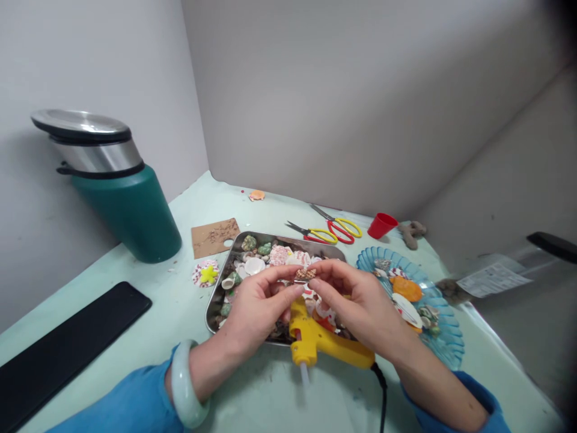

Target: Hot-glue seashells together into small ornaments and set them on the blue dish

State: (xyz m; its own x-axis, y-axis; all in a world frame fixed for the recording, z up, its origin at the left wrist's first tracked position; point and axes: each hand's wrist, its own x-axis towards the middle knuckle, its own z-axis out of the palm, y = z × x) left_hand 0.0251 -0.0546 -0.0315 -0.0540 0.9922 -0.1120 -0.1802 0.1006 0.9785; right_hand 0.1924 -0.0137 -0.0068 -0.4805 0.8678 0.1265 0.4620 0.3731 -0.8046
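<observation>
Grey walls (338, 108) are meeting in a corner behind a table (180, 319) with a pale green top. A green bottle (130, 210) with a steel top is standing at the left, and a black oblong object (67, 355) is lying nearer the person. A metal tray (210, 310) heaped with shells is occupying the middle, while a ribbed blue plate (451, 337) is bearing more pieces on the right. Above the tray, the left hand (256, 300) and the right hand (360, 304) are curling toward each other, each nearly closed, thumb and fingers pinching. Below them, a yellow glue gun (311, 340) is lying over the tray's near edge. Beyond the tray, two pairs of scissors (331, 225) are lying near a red cup (382, 225). Smallest, a brown-and-cream patterned shell (305, 274) is sitting between the two hands' fingertips, both hands gripping it.
</observation>
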